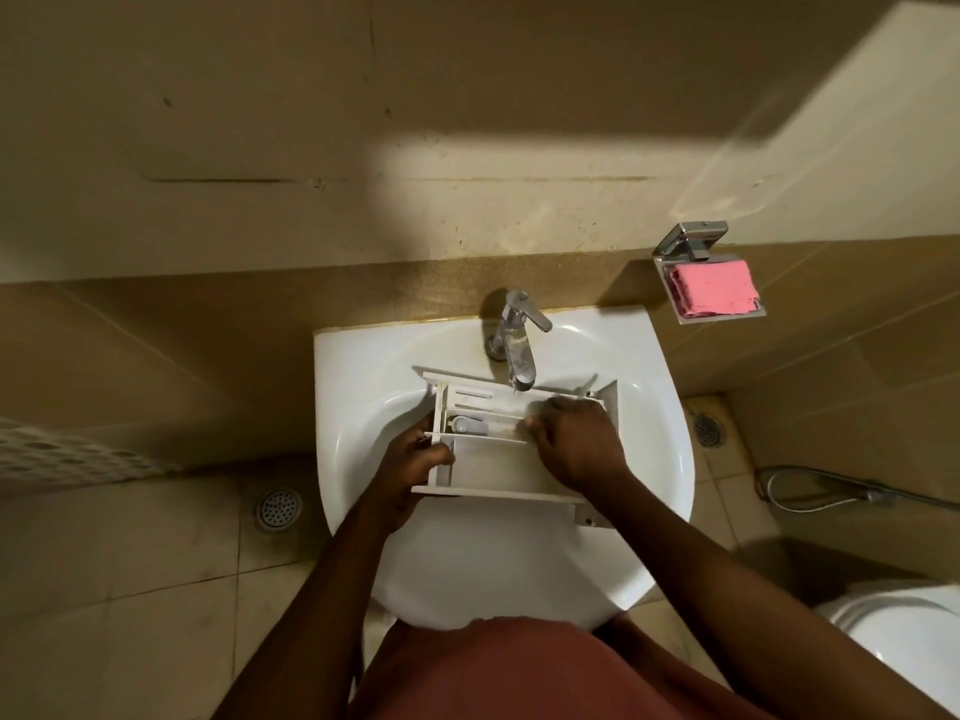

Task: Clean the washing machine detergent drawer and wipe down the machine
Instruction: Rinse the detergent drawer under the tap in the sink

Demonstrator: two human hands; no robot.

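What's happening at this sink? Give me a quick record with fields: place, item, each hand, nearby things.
Place: bathroom, at a white sink
Item: detergent drawer, lying across the basin under the faucet
Left hand: grips the drawer's left end
Right hand: inside the drawer, fingers curled; whether it holds anything is hidden
Nearby: pink item in a wall dish; floor drain; toilet
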